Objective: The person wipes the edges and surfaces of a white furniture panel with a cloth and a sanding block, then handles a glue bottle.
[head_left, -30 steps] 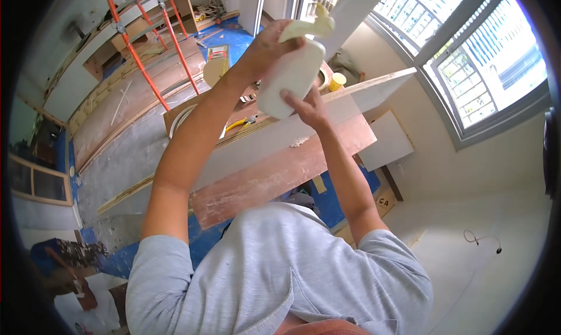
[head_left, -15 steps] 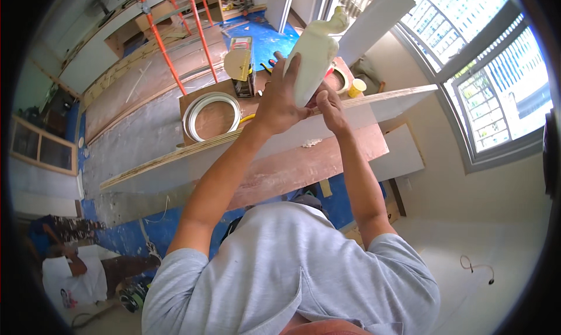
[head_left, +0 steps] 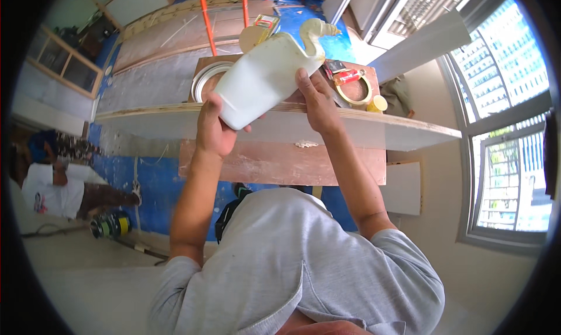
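Observation:
A white plastic bottle (head_left: pixel 257 80) with a bent, yellow-stained spout is held up in front of me, tilted with its spout at the upper right. My left hand (head_left: pixel 215 127) is closed round its base end. At the spout end, my right hand (head_left: pixel 318 104) grips the bottle's side, with the thumb uppermost. Just beneath my hands, a long white-faced board (head_left: pixel 374 129) stands on edge, its layered plywood edge facing up. It runs across a brown work surface (head_left: pixel 263 165). A small pale lump (head_left: pixel 305 144) sits by the board's face.
Beyond the board lie a coil of white strip (head_left: pixel 201 83), a cream ring-shaped roll (head_left: pixel 367 93), a red bottle (head_left: pixel 349 76) and a yellow cup (head_left: pixel 378 104). An orange ladder (head_left: pixel 205 19) stands farther off. Another person (head_left: pixel 55 186) is at the left; a window (head_left: pixel 502 72) is at the right.
The bottle has swung from nearly upright to a flatter tilt, its base moving left and toward me. My left hand has shifted to its base, my right hand to the spout end.

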{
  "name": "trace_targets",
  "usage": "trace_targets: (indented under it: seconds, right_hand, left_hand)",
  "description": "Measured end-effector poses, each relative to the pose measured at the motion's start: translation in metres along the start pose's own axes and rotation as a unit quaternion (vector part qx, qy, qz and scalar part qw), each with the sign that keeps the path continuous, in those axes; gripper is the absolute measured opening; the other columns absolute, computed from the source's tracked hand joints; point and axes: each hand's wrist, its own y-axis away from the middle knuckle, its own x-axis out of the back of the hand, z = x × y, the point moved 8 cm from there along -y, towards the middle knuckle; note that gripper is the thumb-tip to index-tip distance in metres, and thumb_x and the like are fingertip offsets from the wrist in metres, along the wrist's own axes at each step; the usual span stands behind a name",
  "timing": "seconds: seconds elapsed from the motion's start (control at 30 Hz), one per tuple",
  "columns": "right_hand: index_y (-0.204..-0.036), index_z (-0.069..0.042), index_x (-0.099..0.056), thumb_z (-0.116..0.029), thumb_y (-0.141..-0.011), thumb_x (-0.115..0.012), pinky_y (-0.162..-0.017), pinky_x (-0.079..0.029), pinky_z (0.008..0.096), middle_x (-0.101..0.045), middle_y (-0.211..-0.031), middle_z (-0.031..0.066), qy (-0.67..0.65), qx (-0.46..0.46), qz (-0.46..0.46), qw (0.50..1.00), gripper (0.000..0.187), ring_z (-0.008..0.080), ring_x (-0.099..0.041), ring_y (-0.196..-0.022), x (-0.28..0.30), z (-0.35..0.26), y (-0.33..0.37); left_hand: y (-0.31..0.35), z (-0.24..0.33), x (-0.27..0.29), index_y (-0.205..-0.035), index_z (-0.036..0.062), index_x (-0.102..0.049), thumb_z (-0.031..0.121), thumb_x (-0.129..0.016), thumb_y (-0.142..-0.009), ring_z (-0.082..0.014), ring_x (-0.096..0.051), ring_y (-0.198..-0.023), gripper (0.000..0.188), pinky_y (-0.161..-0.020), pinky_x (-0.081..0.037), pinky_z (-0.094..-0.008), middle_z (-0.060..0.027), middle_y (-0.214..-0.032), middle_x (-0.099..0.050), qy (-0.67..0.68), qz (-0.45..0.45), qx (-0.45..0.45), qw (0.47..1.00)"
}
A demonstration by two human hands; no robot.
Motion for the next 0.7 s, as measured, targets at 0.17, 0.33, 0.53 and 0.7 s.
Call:
trace_targets:
  seconds: [0.17, 0.33, 0.53, 0.7]
  right_hand:
    - [-0.145, 0.000, -0.051, -0.050, -0.111, -0.051, -0.092, -0.052, 0.0317, -0.067, -0.122, 0.0068, 0.053, 0.053, -0.007, 0.997, 0.061, 0.0143, -0.062, -0.106, 0.008, -0.003, 0.008]
    - [-0.148, 0.000, -0.049, -0.046, -0.112, -0.049, -0.104, -0.050, 0.0370, -0.063, -0.136, 0.0100, -0.045, 0.019, -0.052, 0.997, 0.058, 0.0192, -0.061, -0.120, 0.022, 0.012, 0.003]
    - [-0.151, -0.003, -0.045, -0.046, -0.110, -0.054, -0.105, -0.050, 0.0380, -0.062, -0.135, 0.0073, -0.105, 0.029, -0.054, 0.993, 0.059, 0.0175, -0.060, -0.123, 0.025, 0.019, 0.005]
    - [-0.146, 0.001, -0.050, -0.048, -0.107, -0.060, -0.106, -0.044, 0.0356, -0.061, -0.136, 0.0079, -0.093, 0.039, -0.022, 0.995, 0.063, 0.0181, -0.056, -0.122, 0.028, 0.022, 0.004]
  left_hand:
    - [0.039, -0.007, -0.029, -0.148, 0.0001, -0.046, 0.059, -0.087, -0.079, -0.0211, -0.070, -0.098, 0.099, -0.056, -0.056, -0.0323, -0.0083, -0.121, -0.067, -0.036, 0.094, -0.227, 0.969]
    - [0.054, -0.003, -0.034, -0.143, -0.0004, -0.049, 0.024, -0.087, -0.087, -0.0186, -0.066, -0.103, 0.071, -0.077, -0.058, -0.0344, -0.0106, -0.121, -0.066, -0.096, 0.177, -0.220, 0.955]
    - [0.065, 0.021, -0.036, -0.137, -0.0041, -0.054, 0.020, -0.086, -0.088, -0.0181, -0.064, -0.108, 0.063, -0.102, -0.050, -0.0349, -0.0125, -0.122, -0.066, -0.197, 0.181, -0.279, 0.922]
    - [0.058, 0.013, -0.051, -0.146, -0.0013, -0.049, 0.033, -0.085, -0.088, -0.0260, -0.057, -0.131, 0.077, -0.114, -0.044, -0.0412, -0.0129, -0.138, -0.062, -0.013, 0.131, -0.314, 0.940]
